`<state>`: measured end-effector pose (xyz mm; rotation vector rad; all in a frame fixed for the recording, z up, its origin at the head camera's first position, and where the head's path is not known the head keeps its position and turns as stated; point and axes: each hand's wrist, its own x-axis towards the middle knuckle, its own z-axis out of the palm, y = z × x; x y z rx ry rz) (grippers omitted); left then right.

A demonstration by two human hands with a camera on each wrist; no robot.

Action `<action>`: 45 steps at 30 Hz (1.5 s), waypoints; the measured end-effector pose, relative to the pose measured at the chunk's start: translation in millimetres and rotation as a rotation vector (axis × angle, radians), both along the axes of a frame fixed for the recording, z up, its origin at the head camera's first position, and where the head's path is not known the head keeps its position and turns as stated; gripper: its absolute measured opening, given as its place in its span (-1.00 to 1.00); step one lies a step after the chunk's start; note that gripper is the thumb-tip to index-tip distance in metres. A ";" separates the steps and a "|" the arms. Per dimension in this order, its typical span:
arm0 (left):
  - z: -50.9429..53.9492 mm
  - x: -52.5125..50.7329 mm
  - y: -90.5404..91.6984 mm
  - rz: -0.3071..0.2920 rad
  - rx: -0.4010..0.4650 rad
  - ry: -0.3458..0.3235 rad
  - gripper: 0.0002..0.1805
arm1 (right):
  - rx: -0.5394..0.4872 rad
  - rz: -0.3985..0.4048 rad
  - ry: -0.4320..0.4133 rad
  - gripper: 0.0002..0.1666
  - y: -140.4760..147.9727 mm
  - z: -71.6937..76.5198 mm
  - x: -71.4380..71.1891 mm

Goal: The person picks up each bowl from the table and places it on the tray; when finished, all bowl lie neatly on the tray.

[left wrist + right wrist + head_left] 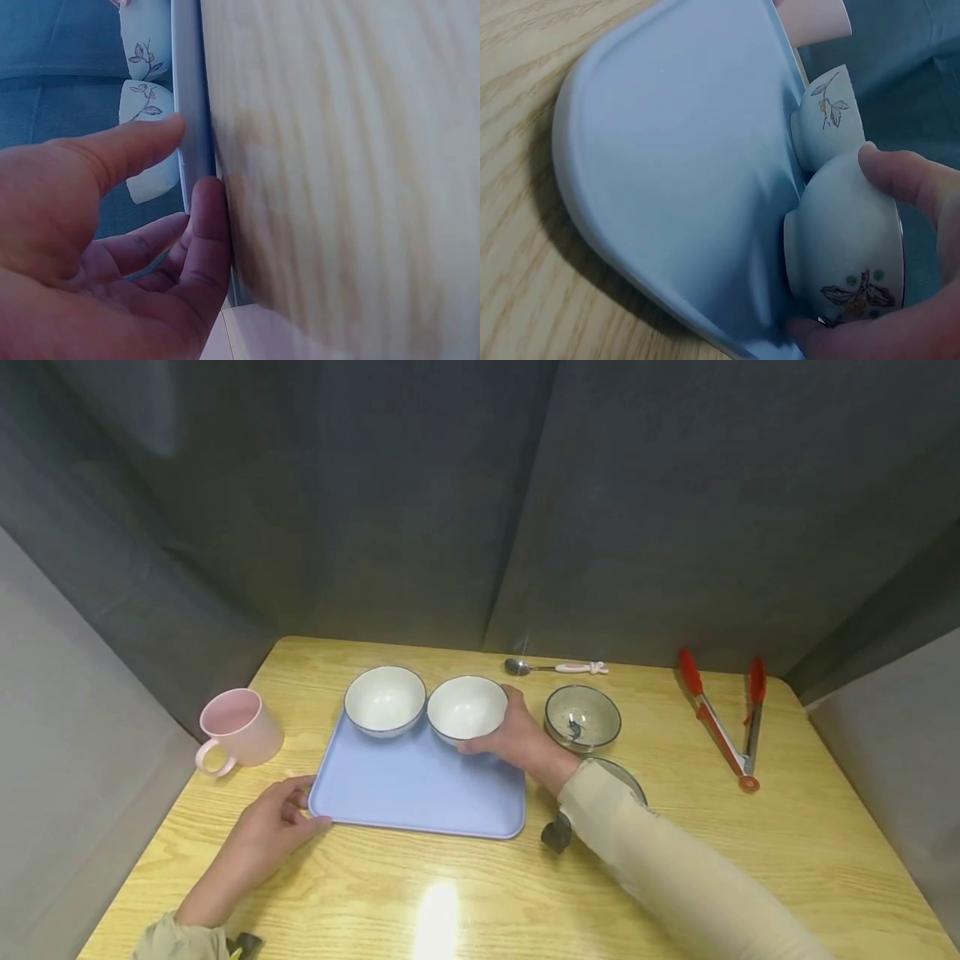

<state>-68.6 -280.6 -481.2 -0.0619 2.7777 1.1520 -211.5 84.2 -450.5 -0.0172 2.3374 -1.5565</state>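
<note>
A blue tray (pixel 420 793) lies on the table with two white bowls at its back edge. The right hand (pixel 525 739) grips the right-hand bowl (pixel 467 708) by its right side; in the right wrist view the thumb lies at the rim of that bowl (pixel 847 225). Beside it, close on the left, stands the other white bowl (pixel 385 700). At the tray's front left corner is the left hand (pixel 266 831), its thumb and fingertips touching the edge. The left wrist view shows the thumb and fingers of this hand (pixel 142 247) on either side of the tray rim (pixel 193 97).
A pink mug (pixel 243 727) stands left of the tray. To the right are a grey-brown bowl (pixel 582 718), another bowl (pixel 621 777) partly hidden by the right sleeve, and red-tipped tongs (pixel 723 735). A spoon (pixel 555 667) lies behind. Dark curtains hang at the back.
</note>
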 end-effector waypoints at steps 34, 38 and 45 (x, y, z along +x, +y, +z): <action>0.9 1.8 1.2 0.002 0.002 -0.004 -0.22 | 0.099 -0.005 0.115 0.52 6.9 16.9 -0.5; 1.0 1.5 1.1 0.001 -0.003 0.001 -0.22 | 0.084 0.006 0.124 0.50 11.3 24.6 1.2; 0.4 1.1 0.4 -0.001 -0.006 0.012 -0.23 | 0.060 0.030 0.174 0.46 21.7 44.4 9.7</action>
